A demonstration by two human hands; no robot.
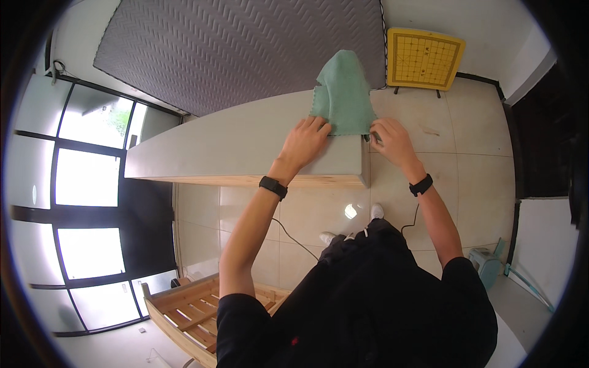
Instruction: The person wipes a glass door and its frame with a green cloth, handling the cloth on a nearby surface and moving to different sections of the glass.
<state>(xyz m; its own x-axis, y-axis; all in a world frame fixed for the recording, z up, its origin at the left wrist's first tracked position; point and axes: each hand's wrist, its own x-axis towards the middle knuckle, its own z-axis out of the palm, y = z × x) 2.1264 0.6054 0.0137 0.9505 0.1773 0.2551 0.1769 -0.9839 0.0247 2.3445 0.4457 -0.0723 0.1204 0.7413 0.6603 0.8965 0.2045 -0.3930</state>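
Observation:
A green cloth [346, 94] with a scalloped edge is spread over the right end of a long table with a grey top [221, 147]. Its far part narrows and overlaps the quilted mattress in view; I cannot tell whether it rests on anything there. My left hand [304, 141] has its fingers curled on the near left corner of the cloth, over the tabletop. By the table's right edge, my right hand [393, 140] pinches the near right corner. A fold runs down the cloth's left side. Each wrist wears a black band.
Behind the table stands a grey quilted mattress [239, 46]. A yellow folding board with a printed grid [425, 60] leans at the wall. A slatted wooden bed frame [198, 317] is behind me on the left. A thin cable [294, 239] crosses the tiled floor.

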